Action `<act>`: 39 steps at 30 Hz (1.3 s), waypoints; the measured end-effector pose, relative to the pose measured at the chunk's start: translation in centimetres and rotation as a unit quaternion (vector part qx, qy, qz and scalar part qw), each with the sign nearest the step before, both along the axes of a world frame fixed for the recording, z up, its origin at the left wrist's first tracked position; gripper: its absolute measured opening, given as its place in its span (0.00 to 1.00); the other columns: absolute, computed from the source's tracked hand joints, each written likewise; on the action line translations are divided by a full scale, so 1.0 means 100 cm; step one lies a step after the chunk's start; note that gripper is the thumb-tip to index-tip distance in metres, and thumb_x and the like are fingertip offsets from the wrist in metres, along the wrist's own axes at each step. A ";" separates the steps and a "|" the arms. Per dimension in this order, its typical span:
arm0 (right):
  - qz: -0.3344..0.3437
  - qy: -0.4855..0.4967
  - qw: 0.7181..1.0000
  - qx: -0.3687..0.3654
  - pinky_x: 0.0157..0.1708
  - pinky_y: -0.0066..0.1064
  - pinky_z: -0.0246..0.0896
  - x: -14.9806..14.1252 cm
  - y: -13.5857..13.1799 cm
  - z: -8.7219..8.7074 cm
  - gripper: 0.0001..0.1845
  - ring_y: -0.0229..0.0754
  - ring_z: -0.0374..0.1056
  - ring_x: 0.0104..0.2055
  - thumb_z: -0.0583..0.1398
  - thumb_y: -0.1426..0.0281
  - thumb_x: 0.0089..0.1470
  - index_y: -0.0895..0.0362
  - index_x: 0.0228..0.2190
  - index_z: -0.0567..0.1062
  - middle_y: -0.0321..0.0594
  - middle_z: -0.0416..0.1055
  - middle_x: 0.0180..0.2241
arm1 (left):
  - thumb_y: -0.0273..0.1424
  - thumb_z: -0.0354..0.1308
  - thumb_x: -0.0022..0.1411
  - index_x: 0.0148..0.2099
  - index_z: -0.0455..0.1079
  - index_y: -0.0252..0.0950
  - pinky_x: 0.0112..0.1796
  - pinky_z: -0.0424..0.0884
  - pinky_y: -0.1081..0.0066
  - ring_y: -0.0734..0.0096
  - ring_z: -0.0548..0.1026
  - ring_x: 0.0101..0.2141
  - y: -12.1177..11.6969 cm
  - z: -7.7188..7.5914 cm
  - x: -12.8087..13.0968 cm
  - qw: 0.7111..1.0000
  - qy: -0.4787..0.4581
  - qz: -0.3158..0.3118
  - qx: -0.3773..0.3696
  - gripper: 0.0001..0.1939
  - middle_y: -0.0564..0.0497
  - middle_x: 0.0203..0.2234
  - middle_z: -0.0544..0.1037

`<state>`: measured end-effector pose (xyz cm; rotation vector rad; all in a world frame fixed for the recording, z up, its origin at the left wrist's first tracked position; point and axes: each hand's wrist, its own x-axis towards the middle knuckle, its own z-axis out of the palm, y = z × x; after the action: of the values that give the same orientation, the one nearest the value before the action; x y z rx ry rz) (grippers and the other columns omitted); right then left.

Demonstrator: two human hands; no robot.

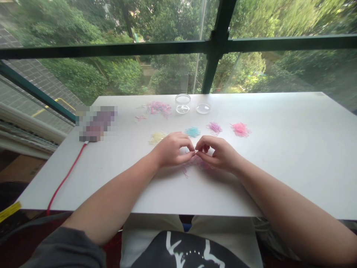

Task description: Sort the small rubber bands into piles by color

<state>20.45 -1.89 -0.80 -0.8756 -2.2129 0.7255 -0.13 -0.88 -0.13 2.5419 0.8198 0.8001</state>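
My left hand [176, 149] and my right hand [216, 152] meet over the middle of the table, thumb and forefinger of each pinched together. Between the fingertips is a tiny pale strand, seemingly a small rubber band [196, 150], mostly hidden by the fingers. Below them lies a mixed pink and lilac pile of small rubber bands [196, 161], partly covered by my hands. Just beyond are sorted piles: yellow bands [156, 137], blue bands [193, 131], purple bands [214, 127] and pink bands [240, 129].
A larger mixed pile of bands [158, 108] lies at the back. Beside it stand a clear round container [183, 104] and its clear lid [203, 108]. A blurred-out device [97, 124] with a red cable [67, 175] is at the left. Windows border the white table [292, 149].
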 end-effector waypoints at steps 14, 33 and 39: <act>0.016 -0.013 1.000 0.001 0.29 0.27 0.61 0.004 0.000 0.005 0.03 0.35 0.62 0.28 0.58 0.76 0.50 0.57 0.28 0.71 0.36 0.67 0.26 | 0.31 0.56 0.57 0.29 0.72 0.35 0.39 0.68 0.68 0.69 0.72 0.32 -0.002 0.003 -0.002 1.000 -0.007 0.008 -0.016 0.07 0.49 0.29 0.77; 0.010 -0.021 1.000 -0.009 0.27 0.27 0.57 0.004 0.000 0.005 0.04 0.34 0.60 0.26 0.57 0.74 0.52 0.58 0.26 0.70 0.35 0.65 0.24 | 0.39 0.59 0.56 0.36 0.73 0.36 0.40 0.67 0.66 0.66 0.73 0.35 -0.003 0.005 -0.001 0.999 -0.004 0.027 0.027 0.12 0.47 0.32 0.76; 0.016 -0.021 1.000 -0.007 0.27 0.27 0.57 0.004 0.000 0.005 0.04 0.34 0.60 0.26 0.57 0.74 0.53 0.58 0.27 0.70 0.36 0.66 0.24 | 0.36 0.58 0.58 0.33 0.74 0.36 0.40 0.67 0.67 0.68 0.73 0.34 -0.003 0.005 -0.001 0.999 0.000 0.019 0.035 0.09 0.48 0.32 0.78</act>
<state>20.81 -1.89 -0.34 -0.8729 -2.2661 0.7444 -0.27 -1.21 0.34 2.5929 0.8581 0.8557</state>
